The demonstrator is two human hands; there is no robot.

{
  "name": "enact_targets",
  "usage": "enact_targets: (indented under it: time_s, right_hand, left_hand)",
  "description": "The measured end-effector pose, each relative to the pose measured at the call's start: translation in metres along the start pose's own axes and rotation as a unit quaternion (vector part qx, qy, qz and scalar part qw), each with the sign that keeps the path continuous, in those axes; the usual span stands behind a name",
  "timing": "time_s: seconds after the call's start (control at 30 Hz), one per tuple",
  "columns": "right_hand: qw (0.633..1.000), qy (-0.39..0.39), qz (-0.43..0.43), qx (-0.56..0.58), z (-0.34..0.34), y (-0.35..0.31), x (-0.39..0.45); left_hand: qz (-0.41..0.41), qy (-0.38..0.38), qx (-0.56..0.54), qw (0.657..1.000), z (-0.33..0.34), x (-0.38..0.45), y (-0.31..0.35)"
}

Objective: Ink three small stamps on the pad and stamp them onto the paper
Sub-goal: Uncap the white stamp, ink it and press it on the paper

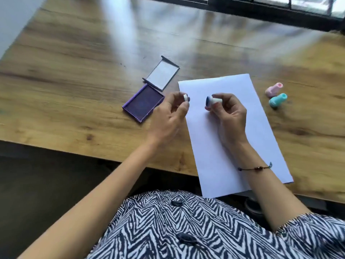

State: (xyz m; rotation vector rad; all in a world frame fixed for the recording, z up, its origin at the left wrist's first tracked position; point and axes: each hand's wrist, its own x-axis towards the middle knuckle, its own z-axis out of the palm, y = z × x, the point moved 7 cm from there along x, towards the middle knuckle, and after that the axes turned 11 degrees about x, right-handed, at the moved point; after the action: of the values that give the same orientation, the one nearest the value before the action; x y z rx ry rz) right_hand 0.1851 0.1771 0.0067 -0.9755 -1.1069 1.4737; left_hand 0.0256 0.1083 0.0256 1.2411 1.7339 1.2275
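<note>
Hovering over paper (233, 139): stamp (211, 101) in right hand (230, 111), cap (185, 98) in left hand (170, 113).

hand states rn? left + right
Left hand: closed, pinching a small white cap.
Right hand: closed on the white stamp, blue face pointing left.

Pad (142, 104) open; pink (273, 89), teal stamps (277, 100) lying R of paper (233, 139).
</note>
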Motion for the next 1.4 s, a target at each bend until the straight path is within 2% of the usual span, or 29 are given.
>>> enact_targets:
  time_s: [0.1,0.17,0.23,0.3,0.4,0.47,0.73,0.97,1.2,1.4]
  right_hand:
    - [0.998,-0.001,0.048,0.04,-0.01,0.003,-0.01]
    - [0.997,-0.008,0.073,0.038,-0.004,-0.001,-0.005]
    - [0.997,-0.037,0.052,-0.043,0.01,-0.012,0.01]
    - [0.982,-0.081,0.003,-0.17,0.033,-0.021,0.026]
    - [0.916,-0.133,-0.088,-0.368,0.068,-0.026,0.044]
    - [0.883,-0.16,-0.122,-0.423,0.081,-0.023,0.049]
    - [0.811,-0.192,-0.157,-0.53,0.096,-0.016,0.054]
    - [0.773,-0.208,-0.161,-0.577,0.103,-0.015,0.053]
    - [0.7,-0.218,-0.18,-0.655,0.113,-0.006,0.052]
    - [0.698,-0.258,-0.158,-0.649,0.119,-0.003,0.06]
  left_hand:
    - [0.083,-0.029,0.141,0.986,0.018,-0.007,0.005]
    - [0.118,-0.033,0.195,0.973,0.023,-0.013,0.005]
    - [0.126,-0.038,0.214,0.968,0.023,-0.014,0.003]
    - [0.121,-0.046,0.22,0.967,0.021,-0.014,0.0]
    - [0.123,-0.045,0.242,0.961,0.021,-0.012,0.002]
    - [0.119,-0.049,0.246,0.961,0.021,-0.012,0.001]
    - [0.103,-0.055,0.256,0.96,0.021,-0.016,0.0]
    - [0.099,-0.05,0.25,0.962,0.02,-0.016,0.0]
    - [0.094,-0.06,0.248,0.962,0.021,-0.015,-0.002]
    - [0.089,-0.069,0.244,0.963,0.022,-0.015,-0.002]
